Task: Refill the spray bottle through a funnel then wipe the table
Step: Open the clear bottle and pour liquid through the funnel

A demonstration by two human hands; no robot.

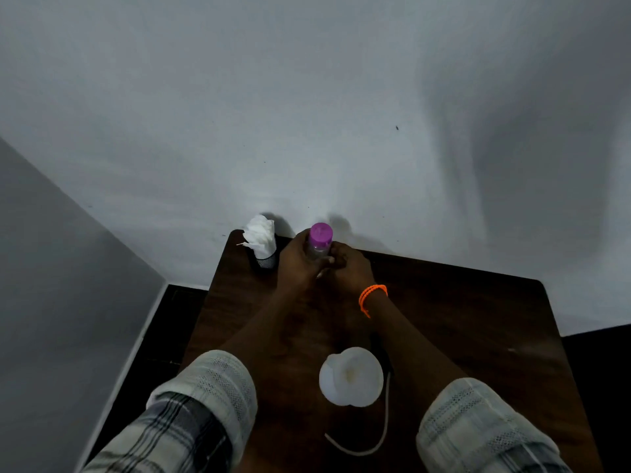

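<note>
We see a purple bottle cap (321, 231), white funnel (351, 376), orange wristband (372, 292), dark brown desk (461, 308), and grey-and-white plaid sleeves (191, 414).

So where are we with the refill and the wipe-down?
Early on. The white plastic funnel already sits upright near the front of the dark wooden table, apparently on something hidden beneath it. In hand: the left hand and right hand both grip the clear bottle with the purple cap, cap on. Left: pouring, and wiping; the white tissues in the dark holder look untouched.

Upright purple-capped bottle (320, 241), white funnel (351, 376)
</note>
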